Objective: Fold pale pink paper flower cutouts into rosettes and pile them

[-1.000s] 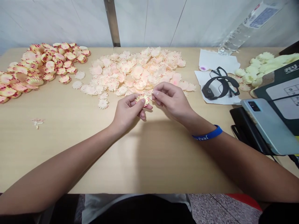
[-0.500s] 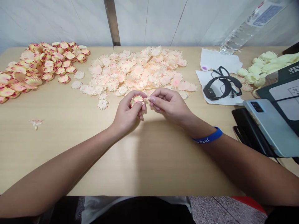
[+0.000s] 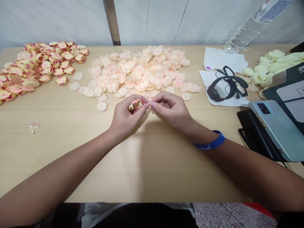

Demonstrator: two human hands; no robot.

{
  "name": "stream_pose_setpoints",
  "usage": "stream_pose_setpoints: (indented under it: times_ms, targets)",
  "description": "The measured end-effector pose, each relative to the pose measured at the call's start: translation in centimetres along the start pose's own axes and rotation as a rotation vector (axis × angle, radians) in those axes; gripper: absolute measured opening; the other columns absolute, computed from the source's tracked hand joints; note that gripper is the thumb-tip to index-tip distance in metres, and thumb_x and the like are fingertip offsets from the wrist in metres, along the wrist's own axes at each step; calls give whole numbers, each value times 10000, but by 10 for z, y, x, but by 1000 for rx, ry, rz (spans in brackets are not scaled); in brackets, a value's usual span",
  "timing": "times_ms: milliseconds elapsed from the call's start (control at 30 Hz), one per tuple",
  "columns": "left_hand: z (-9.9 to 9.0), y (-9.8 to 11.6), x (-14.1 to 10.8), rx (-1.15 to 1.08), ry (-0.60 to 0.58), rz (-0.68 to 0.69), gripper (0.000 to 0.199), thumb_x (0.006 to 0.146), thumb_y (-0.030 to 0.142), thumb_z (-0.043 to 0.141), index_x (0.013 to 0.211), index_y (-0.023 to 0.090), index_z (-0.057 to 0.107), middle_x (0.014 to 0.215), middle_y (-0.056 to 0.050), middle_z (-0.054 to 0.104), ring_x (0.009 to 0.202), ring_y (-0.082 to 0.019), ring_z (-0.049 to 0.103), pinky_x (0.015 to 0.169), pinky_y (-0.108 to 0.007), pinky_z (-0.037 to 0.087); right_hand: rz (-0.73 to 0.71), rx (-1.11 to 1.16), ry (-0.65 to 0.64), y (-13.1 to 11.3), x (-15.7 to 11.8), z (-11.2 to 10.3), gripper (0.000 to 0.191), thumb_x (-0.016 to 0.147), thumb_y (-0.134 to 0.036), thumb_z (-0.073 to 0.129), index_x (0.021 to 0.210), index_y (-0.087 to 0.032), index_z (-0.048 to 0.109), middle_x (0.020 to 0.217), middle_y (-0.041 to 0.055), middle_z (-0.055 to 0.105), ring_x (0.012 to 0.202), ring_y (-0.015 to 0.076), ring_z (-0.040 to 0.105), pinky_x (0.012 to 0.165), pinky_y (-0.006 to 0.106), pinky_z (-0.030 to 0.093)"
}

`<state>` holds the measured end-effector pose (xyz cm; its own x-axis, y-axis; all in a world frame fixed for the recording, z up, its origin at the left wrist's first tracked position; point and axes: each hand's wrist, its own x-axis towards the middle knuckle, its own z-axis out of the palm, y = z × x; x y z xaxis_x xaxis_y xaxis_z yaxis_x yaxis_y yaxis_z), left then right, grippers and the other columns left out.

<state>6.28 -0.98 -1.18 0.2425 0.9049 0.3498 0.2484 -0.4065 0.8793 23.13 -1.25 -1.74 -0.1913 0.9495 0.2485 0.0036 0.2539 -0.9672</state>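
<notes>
I had the left hand [image 3: 125,115] curled around a small ruffled paper flower [image 3: 136,104], and the right hand [image 3: 171,110] pinched narrow, its fingertips [image 3: 153,106] just beside it, above the desk [image 3: 152,177]. Beyond lay a heap of pale paper daisies [image 3: 140,72], with red-edged paper cups [image 3: 45,65] left and a phone [image 3: 273,129] right.

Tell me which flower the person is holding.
On the wooden table, find the big pale pile of flat flower shapes. Just below it, the person's left hand pinches one small flower. Unlike the flat ones, it curls like a cup with pink edges.
</notes>
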Motion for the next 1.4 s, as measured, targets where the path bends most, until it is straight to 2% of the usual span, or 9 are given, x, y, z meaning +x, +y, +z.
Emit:
stream_pose_setpoints:
  times_ms: [200, 400, 667, 833, 1033, 1200, 1400]
  targets:
    - [-5, -2, -1, 164, 10, 229, 293, 871, 457, 662, 844, 165, 652, 790, -31, 692, 623, -98, 579, 547, -215, 426, -121, -63, 25, 1, -3, 0, 265, 859, -443, 672, 783, -192, 636, 725, 10, 607, 664, 119, 555, 599, 256, 460]
    - [-10, -1, 0, 274, -16, 407, 255, 897, 416, 644, 815, 175, 651, 706, -13, 665, 618, -104, 581, 605, -231, 452, -170, -91, -13, 1, -7, -1, 256, 889, -436, 645, 805, -194, 642, 718, 15, 608, 644, 118, 556, 583, 259, 466]
    - [-10, -1, 1, 277, -13, 462, 235, 900, 388, 647, 797, 176, 646, 686, -7, 645, 597, -101, 561, 596, -234, 451, -267, -143, -37, 0, -8, -2, 225, 923, -402, 619, 837, -195, 646, 752, 27, 630, 656, 121, 564, 598, 267, 469]
    - [-11, -1, 2, 253, -22, 522, 188, 901, 316, 654, 780, 174, 634, 681, -7, 643, 623, -107, 573, 599, -230, 441, -386, -209, -44, 1, -7, -4, 190, 939, -360, 604, 838, -204, 643, 786, 36, 646, 703, 138, 582, 650, 292, 470]
    - [-11, -2, 3, 234, -33, 511, 161, 902, 292, 653, 791, 178, 629, 697, -7, 651, 638, -113, 580, 617, -237, 445, -449, -316, -12, 4, -7, -4, 196, 952, -349, 576, 837, -207, 647, 770, 37, 648, 699, 147, 579, 659, 310, 473]
    - [-10, -2, 2, 192, -48, 403, 170, 899, 339, 646, 838, 181, 637, 755, -24, 674, 659, -124, 594, 635, -252, 466, -483, -406, 55, 3, -7, -4, 188, 951, -321, 564, 829, -217, 662, 772, 43, 656, 703, 160, 576, 650, 324, 465]
    - [-9, -1, 0, 183, -42, 271, 233, 917, 395, 605, 827, 182, 632, 754, -37, 671, 658, -133, 592, 609, -262, 464, -455, -465, 53, 1, -7, -5, 180, 936, -325, 572, 821, -242, 682, 766, 51, 669, 702, 182, 580, 669, 351, 477]
